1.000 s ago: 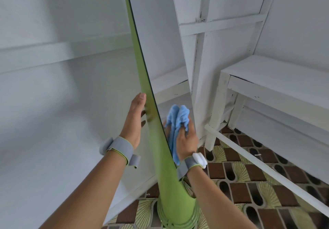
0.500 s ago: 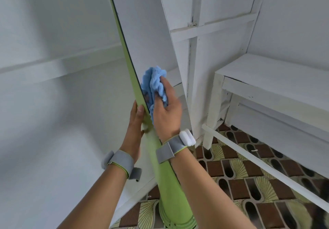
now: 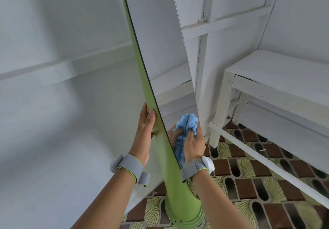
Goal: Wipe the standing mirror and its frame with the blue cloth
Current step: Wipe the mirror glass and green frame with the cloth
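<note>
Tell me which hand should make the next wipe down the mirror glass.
Right. The right hand grips the blue cloth against the mirror glass. The left hand holds the green frame edge, likely steadying it, and has no cloth.

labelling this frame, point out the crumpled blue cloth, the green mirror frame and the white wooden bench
crumpled blue cloth (image 3: 188, 122), head view, on the bunched top above the fingers
green mirror frame (image 3: 142, 68), head view, on the long side edge
white wooden bench (image 3: 277, 75), head view, on the bare top surface
</note>
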Demonstrator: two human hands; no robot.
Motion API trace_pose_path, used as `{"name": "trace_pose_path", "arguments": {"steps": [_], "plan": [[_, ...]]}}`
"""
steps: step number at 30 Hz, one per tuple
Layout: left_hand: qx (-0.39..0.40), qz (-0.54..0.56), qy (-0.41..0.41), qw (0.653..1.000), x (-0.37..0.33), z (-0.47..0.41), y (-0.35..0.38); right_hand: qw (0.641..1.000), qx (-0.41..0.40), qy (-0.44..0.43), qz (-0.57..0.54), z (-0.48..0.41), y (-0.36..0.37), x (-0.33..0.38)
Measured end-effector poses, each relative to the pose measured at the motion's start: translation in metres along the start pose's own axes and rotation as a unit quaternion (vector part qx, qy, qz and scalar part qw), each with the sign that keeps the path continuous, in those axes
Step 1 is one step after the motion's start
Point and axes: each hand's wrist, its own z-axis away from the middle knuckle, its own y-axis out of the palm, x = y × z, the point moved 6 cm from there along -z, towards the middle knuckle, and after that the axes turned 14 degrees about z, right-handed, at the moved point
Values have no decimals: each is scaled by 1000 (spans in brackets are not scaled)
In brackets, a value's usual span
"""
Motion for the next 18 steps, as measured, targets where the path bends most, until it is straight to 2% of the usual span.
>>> {"name": "trace_pose_path", "arguments": {"steps": [4, 7, 9, 14, 18], "plan": [[-23, 22, -25, 999, -1, 4, 1, 987, 39, -138, -74, 22, -6, 99], [-74, 28, -30, 996, -6, 4, 2, 965, 74, -241, -66, 16, -2, 169], [-85, 24, -39, 995, -7, 4, 5, 956, 74, -280, -47, 4, 2, 183], [-95, 29, -52, 994, -6, 8, 12, 963, 16, -269, -14, -39, 8, 131], [-88, 39, -39, 995, -4, 9, 13, 982, 12, -190, 1, -67, 9, 76]]}}
